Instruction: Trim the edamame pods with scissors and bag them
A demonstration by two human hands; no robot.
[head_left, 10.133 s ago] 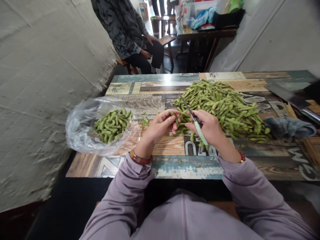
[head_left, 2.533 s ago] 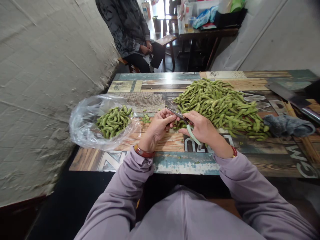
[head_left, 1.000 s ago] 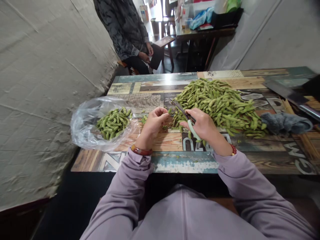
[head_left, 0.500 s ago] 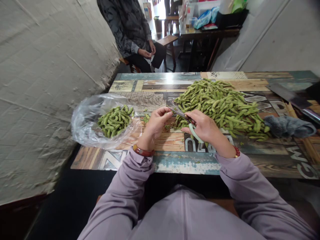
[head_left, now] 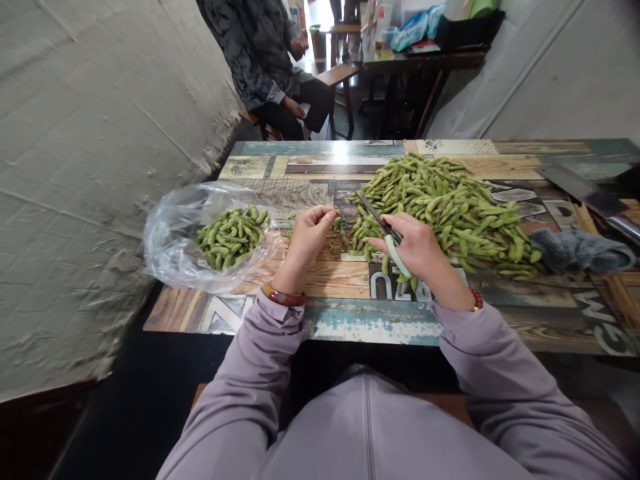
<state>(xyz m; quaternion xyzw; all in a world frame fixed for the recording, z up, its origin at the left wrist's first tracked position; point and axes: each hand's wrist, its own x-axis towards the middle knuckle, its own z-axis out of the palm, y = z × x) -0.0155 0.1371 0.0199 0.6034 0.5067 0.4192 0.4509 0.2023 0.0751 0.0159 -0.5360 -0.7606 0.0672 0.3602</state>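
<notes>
While the right hand [head_left: 419, 248] is closed around the pale green handle of a pair of scissors [head_left: 386, 231], the dark blades point up and left, their tips over the near-left edge of the big heap of edamame pods [head_left: 440, 207]. Left hand [head_left: 307, 235] sits just left of the blades, fingertips [head_left: 327, 212] pinched together; likely a small pod end between them, too small to tell for sure. Hands near each other, not touching. A few loose pods and trimmed bits [head_left: 345, 241] lie on the table [head_left: 350, 320] between the hands.

Heap covers the table's middle, stretching right toward a grey cloth [head_left: 575, 248]. Left of the left hand, an open clear plastic bag [head_left: 173, 233] holds a smaller batch of pods [head_left: 231, 227], well apart from the heap. Red-brown bracelet [head_left: 284, 296] on left wrist, red bead bracelet [head_left: 477, 300] on right, lilac sleeves on both.

Table top is a patchwork wood print with letters. Dark flat tool [head_left: 590, 193] at the far right edge, partly out of frame. Behind the table, another person [head_left: 273, 53] in dark patterned clothing sits on a wooden bench [head_left: 335, 73].
</notes>
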